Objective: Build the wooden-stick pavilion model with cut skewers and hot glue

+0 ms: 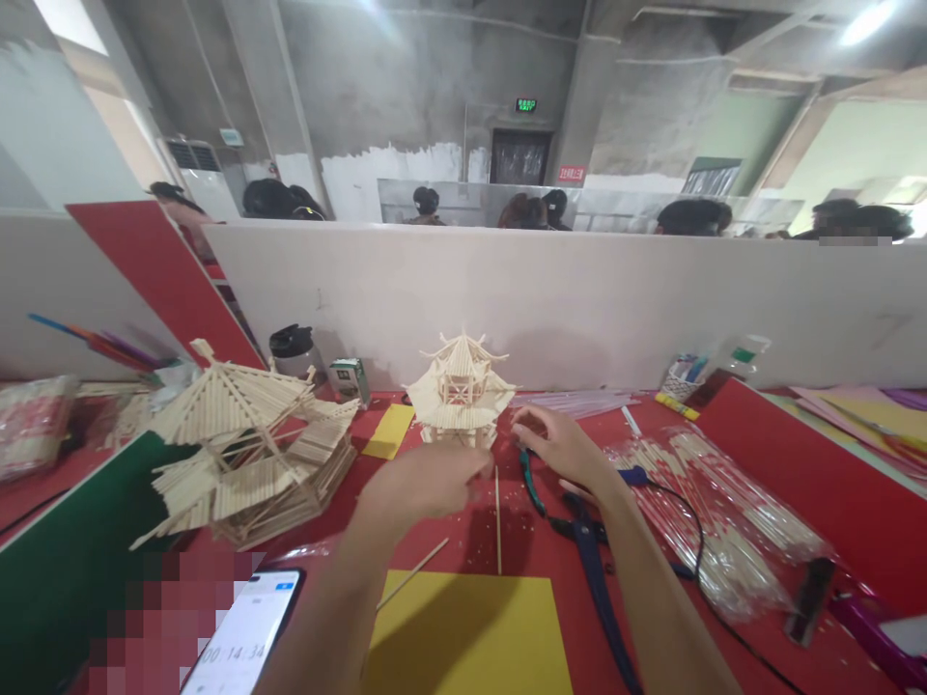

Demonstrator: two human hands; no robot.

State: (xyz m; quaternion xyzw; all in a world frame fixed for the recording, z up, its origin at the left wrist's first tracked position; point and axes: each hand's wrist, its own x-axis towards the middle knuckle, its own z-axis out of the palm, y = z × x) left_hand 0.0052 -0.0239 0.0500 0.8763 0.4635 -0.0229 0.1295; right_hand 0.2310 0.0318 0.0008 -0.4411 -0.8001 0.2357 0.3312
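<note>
A small pagoda model [462, 391] built of pale wooden sticks stands upright mid-table. My left hand [427, 483] reaches across just in front of its base, fingers together and pointing right. Whatever those fingers hold, if anything, is hidden. Near their tips a thin wooden stick [498, 526] lies on the red table. To the right of the model is my right hand [554, 442], fingers bent and apart, with nothing visible in them. Teal-handled pliers [532, 483] lie under and beside it. Dark blue-handled cutters [595, 579] rest alongside my right forearm.
A larger stick pavilion [253, 444] stands at left. In front are a yellow sheet [470, 637], a loose stick [412, 574] and a phone [242, 637] showing a timer. Bagged sticks [710, 521] and a cable [699, 550] lie right. A white partition [463, 280] closes the back.
</note>
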